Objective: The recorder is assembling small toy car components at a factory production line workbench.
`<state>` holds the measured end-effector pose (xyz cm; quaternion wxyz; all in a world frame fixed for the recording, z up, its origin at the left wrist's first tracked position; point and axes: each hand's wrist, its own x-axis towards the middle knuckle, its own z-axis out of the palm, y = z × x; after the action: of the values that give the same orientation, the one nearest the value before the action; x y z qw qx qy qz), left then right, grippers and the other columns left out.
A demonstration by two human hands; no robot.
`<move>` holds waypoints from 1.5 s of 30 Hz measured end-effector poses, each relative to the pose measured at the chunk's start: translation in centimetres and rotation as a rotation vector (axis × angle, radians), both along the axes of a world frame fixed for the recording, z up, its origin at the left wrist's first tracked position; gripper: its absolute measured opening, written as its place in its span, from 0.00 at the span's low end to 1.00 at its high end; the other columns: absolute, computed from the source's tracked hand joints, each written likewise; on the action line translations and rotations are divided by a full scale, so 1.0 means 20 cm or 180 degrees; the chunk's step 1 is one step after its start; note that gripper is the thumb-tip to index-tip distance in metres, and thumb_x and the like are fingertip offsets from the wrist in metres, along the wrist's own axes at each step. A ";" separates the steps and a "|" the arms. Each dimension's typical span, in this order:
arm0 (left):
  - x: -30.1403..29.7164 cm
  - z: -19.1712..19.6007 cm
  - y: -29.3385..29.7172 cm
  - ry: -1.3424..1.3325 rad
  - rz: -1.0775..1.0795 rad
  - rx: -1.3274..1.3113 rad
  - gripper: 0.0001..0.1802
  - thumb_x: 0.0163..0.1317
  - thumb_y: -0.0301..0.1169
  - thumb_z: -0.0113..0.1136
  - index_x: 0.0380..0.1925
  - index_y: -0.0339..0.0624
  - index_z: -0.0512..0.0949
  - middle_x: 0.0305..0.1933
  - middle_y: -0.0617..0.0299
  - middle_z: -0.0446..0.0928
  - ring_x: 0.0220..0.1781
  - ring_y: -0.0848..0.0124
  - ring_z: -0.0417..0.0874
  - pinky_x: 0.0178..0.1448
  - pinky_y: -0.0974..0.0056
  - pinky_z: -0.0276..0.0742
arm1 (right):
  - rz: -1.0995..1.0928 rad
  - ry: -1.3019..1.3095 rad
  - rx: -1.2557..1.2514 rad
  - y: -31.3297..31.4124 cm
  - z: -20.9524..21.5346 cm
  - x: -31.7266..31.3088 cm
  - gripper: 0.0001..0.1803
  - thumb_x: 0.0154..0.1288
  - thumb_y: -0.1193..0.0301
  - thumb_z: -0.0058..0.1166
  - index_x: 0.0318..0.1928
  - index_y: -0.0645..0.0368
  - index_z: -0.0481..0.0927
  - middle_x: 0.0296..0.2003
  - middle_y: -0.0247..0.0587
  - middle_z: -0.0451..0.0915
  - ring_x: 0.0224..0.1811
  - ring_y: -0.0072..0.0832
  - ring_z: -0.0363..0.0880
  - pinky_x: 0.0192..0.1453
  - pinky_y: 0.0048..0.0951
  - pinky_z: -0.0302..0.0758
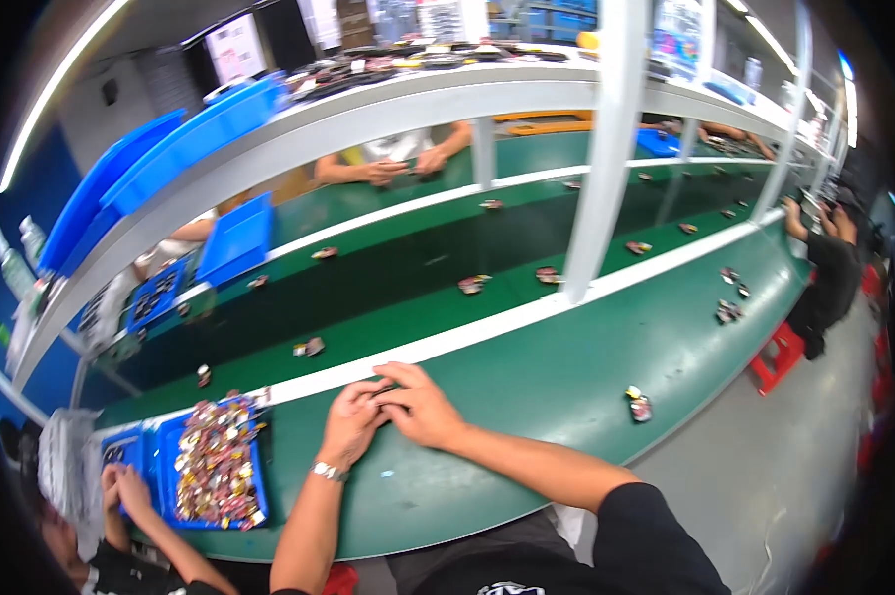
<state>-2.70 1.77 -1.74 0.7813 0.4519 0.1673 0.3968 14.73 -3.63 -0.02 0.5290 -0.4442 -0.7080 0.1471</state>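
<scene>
My left hand (pixel 349 420), a metal watch on its wrist, meets my right hand (pixel 423 409) over the green table near the white rail. The fingers of both hands are bent and pressed together around something small and dark. What it is cannot be made out, as the fingers cover most of it. To the left of my hands stands a blue tray (pixel 262 486) heaped with small reddish, yellow and silver parts. A similar small part (pixel 639 404) lies alone on the green table (pixel 527 416) to the right.
Beyond the white rail (pixel 438 345), a conveyor belt (pixel 398 297) carries scattered small parts. A white post (pixel 606 149) rises from the rail to an overhead shelf (pixel 368 114). Left of me, a co-worker's hands (pixel 125 488) are over another blue tray; other people sit across and at far right.
</scene>
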 end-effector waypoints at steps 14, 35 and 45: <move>0.00 0.03 -0.02 0.0256 0.0116 -0.0249 0.14 0.71 0.28 0.54 0.55 0.40 0.69 0.62 0.56 0.74 0.59 0.66 0.78 0.62 0.57 0.77 | -0.0580 -0.0854 0.0868 0.00 0.07 0.00 0.11 0.51 0.77 0.64 0.37 0.57 0.82 0.36 0.36 0.77 0.39 0.35 0.78 0.39 0.32 0.80; 0.03 0.05 -0.04 0.0273 0.0360 -0.0267 0.14 0.71 0.25 0.52 0.55 0.40 0.69 0.52 0.60 0.78 0.54 0.68 0.80 0.60 0.58 0.79 | -0.0818 -0.1212 0.0994 0.02 0.04 -0.03 0.07 0.51 0.78 0.61 0.33 0.60 0.81 0.38 0.37 0.78 0.41 0.34 0.78 0.41 0.32 0.79; 0.04 0.06 -0.04 0.0423 0.0446 -0.0353 0.15 0.70 0.28 0.55 0.55 0.41 0.69 0.51 0.60 0.78 0.52 0.69 0.80 0.59 0.58 0.79 | -0.0689 -0.0882 0.0823 0.03 0.04 -0.02 0.04 0.55 0.76 0.61 0.32 0.59 0.80 0.39 0.38 0.77 0.42 0.35 0.78 0.42 0.34 0.78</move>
<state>-1.90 0.89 -0.60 0.7626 0.4205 0.2716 0.4097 14.31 -3.07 0.83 0.4919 -0.4620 -0.7351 -0.0650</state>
